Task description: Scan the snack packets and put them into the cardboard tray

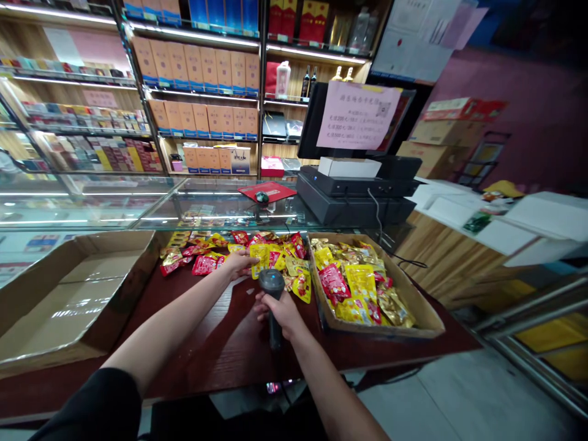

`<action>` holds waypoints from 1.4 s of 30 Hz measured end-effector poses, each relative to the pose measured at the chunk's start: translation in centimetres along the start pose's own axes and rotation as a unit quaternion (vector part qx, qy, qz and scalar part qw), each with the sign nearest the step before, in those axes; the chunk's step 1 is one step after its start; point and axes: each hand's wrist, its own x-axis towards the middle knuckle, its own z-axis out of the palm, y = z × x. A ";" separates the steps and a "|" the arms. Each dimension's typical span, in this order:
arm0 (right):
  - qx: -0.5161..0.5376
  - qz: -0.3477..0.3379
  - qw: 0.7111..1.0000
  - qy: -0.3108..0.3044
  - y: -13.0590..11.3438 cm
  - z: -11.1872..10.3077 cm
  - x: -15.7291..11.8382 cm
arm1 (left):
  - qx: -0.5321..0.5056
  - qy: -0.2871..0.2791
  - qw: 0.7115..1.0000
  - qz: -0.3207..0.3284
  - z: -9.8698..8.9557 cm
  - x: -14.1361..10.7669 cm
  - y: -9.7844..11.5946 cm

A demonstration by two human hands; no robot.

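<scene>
My right hand (281,311) is wrapped round the handle of a dark barcode scanner (272,283), held upright over the dark red table. Just beyond it, my left hand (239,264) grips the edge of a yellow snack packet (260,260). That packet is at the front of a loose heap of red, yellow and gold packets (206,263) spread along the glass counter's edge. To the right of my hands stands a cardboard tray (425,331) filled with similar packets (361,282).
An open cardboard tray (98,275) lies on the left of the table (202,349). Behind are a glass counter, a mouse (262,197) on a red mat (280,191), and a monitor (316,122) above a black cash drawer (353,205). Stocked shelves line the wall.
</scene>
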 end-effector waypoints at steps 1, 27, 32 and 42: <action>-0.001 0.007 1.000 -0.004 0.1 0.2 -0.2 | 0.003 0.004 1.000 0.004 0.2 0.2 0.2; -0.052 -0.007 0.999 -0.002 -0.1 0.7 -0.6 | 0.025 -0.010 1.000 0.017 0.2 0.2 1.3; -0.063 -0.005 0.998 -0.008 -0.6 0.9 -0.9 | 0.025 -0.031 0.999 0.024 0.2 -0.4 1.6; 0.001 -0.080 0.993 0.081 -1.9 -0.4 1.0 | 0.015 -0.034 0.999 -0.021 -0.4 -0.9 1.1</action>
